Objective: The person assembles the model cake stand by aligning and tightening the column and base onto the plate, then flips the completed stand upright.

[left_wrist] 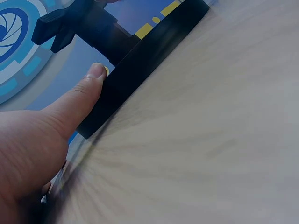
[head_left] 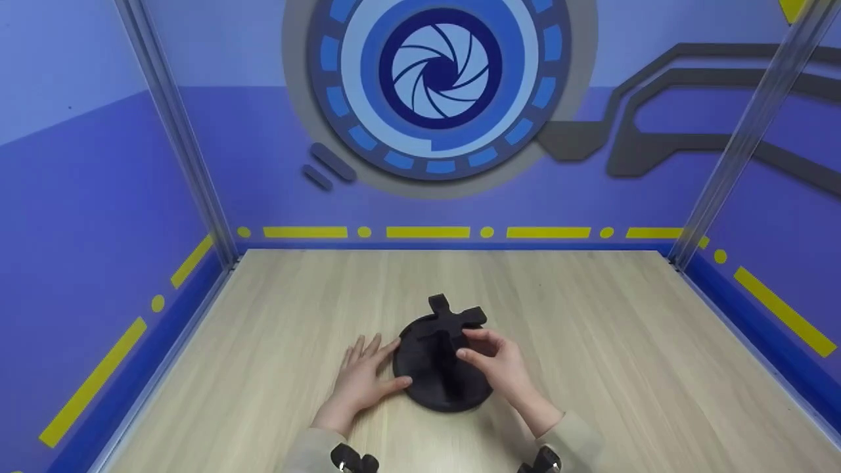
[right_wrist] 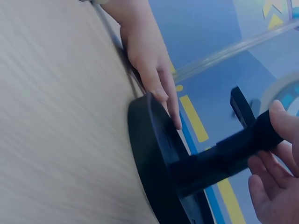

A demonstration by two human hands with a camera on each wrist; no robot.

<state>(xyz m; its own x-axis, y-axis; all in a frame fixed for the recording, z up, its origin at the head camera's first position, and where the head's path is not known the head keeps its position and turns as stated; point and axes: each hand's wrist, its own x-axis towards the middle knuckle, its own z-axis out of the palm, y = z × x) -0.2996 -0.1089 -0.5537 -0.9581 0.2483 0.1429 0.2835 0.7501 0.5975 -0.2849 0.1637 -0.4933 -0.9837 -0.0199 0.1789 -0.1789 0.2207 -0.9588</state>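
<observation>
A black stand sits upright on the wooden table, with a thick round base point(head_left: 427, 389), a short post point(right_wrist: 210, 163) and a cross-shaped top point(head_left: 452, 320). My left hand point(head_left: 360, 380) rests at the left edge of the base, its fingers spread and straight. In the left wrist view, the thumb point(left_wrist: 77, 100) touches the base's side wall point(left_wrist: 135, 72). From the right, my right hand point(head_left: 506, 368) holds the top of the stand between thumb and fingers. The right wrist view shows its thumb point(right_wrist: 282, 119) on the upper end. Part of the cross is hidden there.
The light wooden table point(head_left: 295, 295) carries the stand. Blue printed panels point(head_left: 427, 213) with yellow dashes wall in the back and both sides. Metal posts point(head_left: 190, 151) stand at the back corners.
</observation>
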